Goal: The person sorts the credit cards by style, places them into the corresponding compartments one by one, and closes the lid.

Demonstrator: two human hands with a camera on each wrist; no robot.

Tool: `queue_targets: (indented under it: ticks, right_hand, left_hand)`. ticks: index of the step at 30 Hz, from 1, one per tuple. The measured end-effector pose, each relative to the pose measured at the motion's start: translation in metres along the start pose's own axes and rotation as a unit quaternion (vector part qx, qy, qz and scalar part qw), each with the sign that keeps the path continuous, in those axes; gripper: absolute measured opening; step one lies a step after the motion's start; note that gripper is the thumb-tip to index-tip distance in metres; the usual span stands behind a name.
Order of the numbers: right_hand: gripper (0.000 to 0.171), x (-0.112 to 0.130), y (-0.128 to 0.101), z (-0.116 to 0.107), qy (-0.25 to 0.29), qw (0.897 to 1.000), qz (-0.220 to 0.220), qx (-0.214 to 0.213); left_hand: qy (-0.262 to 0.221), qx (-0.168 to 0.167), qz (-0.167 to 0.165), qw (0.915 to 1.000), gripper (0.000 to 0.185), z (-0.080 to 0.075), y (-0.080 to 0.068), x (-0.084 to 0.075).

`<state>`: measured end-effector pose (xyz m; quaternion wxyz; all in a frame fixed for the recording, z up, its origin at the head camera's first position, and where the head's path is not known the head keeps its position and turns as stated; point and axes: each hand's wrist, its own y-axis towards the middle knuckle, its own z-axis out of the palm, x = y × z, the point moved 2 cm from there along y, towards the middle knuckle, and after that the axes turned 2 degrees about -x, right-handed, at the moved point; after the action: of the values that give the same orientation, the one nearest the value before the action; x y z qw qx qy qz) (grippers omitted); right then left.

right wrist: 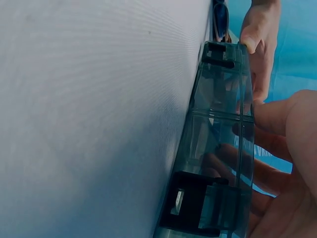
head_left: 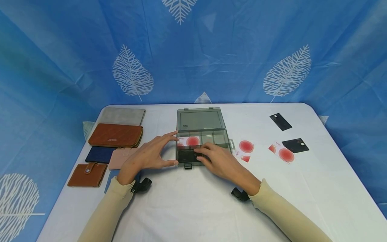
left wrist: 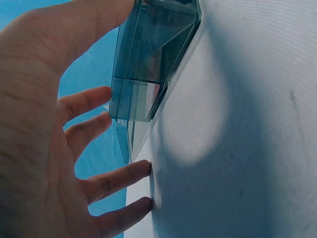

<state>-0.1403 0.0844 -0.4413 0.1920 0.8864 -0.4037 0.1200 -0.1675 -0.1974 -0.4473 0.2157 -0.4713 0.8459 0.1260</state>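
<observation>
A clear grey-green compartment box (head_left: 201,129) lies on the table with its lid (head_left: 201,120) laid back. My left hand (head_left: 152,153) spreads its thumb and forefinger along the box's left side, touching it near the corners; in the left wrist view its other fingers reach past it, spread. My right hand (head_left: 219,159) reaches over the front wall, thumb and fingertips at the right end of a black card (head_left: 186,156) with a chip, low in the front left compartment. Behind that card, a red-and-white card (head_left: 188,141) lies in the back left compartment.
On the left are a grey wallet (head_left: 122,116), a brown zip wallet (head_left: 115,135), a navy one (head_left: 99,154), a pink one (head_left: 119,158) and a brown snap wallet (head_left: 87,174). Right of the box lie red-and-white cards (head_left: 246,147) and black cards (head_left: 281,121).
</observation>
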Motion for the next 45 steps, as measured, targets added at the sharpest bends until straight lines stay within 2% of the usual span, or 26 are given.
queue_targets:
  ticks: [21,32,37,45]
  right_hand:
    - [0.041,-0.005,0.0,0.004,0.019,0.998,0.044,0.037]
    - [0.036,-0.006,0.001,-0.005,0.027,0.997,0.058,0.042]
    - [0.035,-0.012,0.003,-0.022,0.069,0.996,0.046,0.026]
    - [0.038,-0.042,0.005,-0.058,0.088,0.994,0.044,-0.046]
  left_hand:
    - [-0.007,0.003,0.002,1.0,0.083,-0.001,0.0,0.001]
    - [-0.005,0.008,-0.004,1.0,0.083,-0.002,0.002,-0.001]
    - [-0.001,0.007,-0.003,1.0,0.083,-0.002,0.002,-0.002]
    - [-0.001,0.006,0.0,1.0,0.084,-0.002,0.001,-0.002]
